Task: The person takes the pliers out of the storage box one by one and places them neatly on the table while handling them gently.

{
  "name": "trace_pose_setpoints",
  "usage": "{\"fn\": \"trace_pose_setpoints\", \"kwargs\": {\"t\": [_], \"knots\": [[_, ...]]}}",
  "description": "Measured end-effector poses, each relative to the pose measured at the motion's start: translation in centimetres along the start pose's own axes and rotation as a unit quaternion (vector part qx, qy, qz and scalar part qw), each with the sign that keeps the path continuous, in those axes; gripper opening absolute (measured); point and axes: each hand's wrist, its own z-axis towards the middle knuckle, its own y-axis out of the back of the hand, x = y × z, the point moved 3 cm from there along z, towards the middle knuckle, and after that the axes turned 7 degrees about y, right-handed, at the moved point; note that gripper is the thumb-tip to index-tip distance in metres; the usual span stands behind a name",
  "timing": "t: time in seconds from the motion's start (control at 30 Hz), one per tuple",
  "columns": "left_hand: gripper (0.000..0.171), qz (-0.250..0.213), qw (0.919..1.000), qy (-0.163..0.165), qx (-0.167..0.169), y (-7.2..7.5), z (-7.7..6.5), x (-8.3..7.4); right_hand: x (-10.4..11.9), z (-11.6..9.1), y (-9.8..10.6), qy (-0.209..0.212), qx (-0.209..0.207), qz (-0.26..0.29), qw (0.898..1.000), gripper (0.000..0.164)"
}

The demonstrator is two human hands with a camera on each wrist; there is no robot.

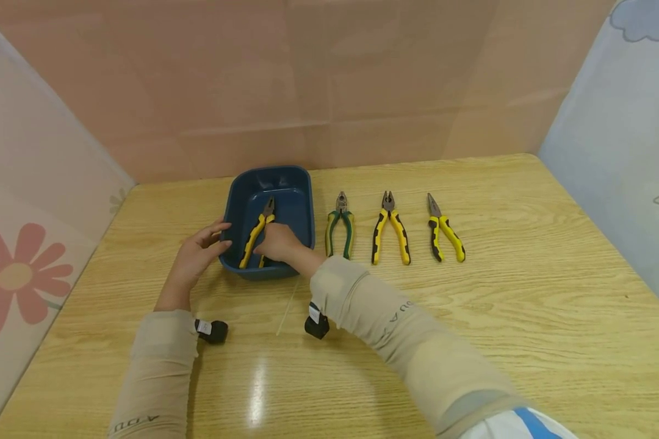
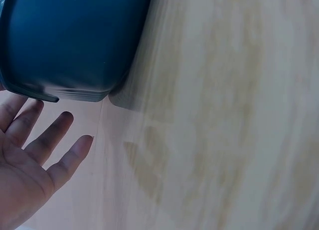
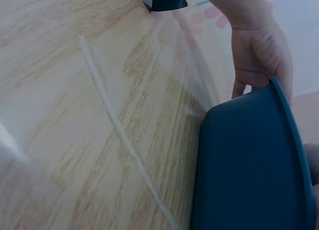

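Observation:
A pair of pliers with yellow-and-black handles lies in a blue plastic bin, jaws toward the far side. My right hand reaches over the near right rim and pinches one of its handles; the fingertips are hidden behind the hand. At the bin's left side, my left hand touches the rim with relaxed fingers. In the left wrist view, the left fingers are spread beneath the bin's rim. The right wrist view shows the bin's outer wall and the left hand beyond it.
Right of the bin lie green-handled pliers, yellow-and-black combination pliers and needle-nose pliers in a row. A thin pale strip lies in front of the bin. A pinkish-brown backdrop stands behind the wooden table.

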Motion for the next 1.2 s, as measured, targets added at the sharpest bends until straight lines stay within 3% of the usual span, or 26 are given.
{"fn": "trace_pose_setpoints", "kwargs": {"t": [0.2, 0.47, 0.67, 1.0, 1.2], "knots": [[0.048, -0.003, 1.0000, 0.001, 0.003, 0.0, 0.1, 0.0, 0.0, 0.7, -0.4, -0.011, -0.005, -0.024, 1.000, 0.019], [0.049, -0.008, 0.9999, -0.006, 0.004, 0.0, 0.0, -0.1, 0.4, 1.3, -0.6, -0.024, -0.018, -0.075, 0.997, 0.044], [0.051, -0.008, 1.0000, -0.005, 0.002, 0.1, 0.0, 0.0, 0.4, 1.6, -0.6, -0.050, -0.031, -0.084, 0.995, 0.053], [0.050, -0.016, 0.9998, -0.013, 0.004, 0.1, 0.2, 0.1, 0.0, 1.8, -0.4, -0.093, -0.032, -0.063, 0.993, 0.057], [0.051, -0.020, 0.9997, -0.011, 0.005, 0.1, 0.2, 0.1, -0.5, 1.9, -0.2, -0.129, -0.043, -0.023, 0.990, 0.058]]}}
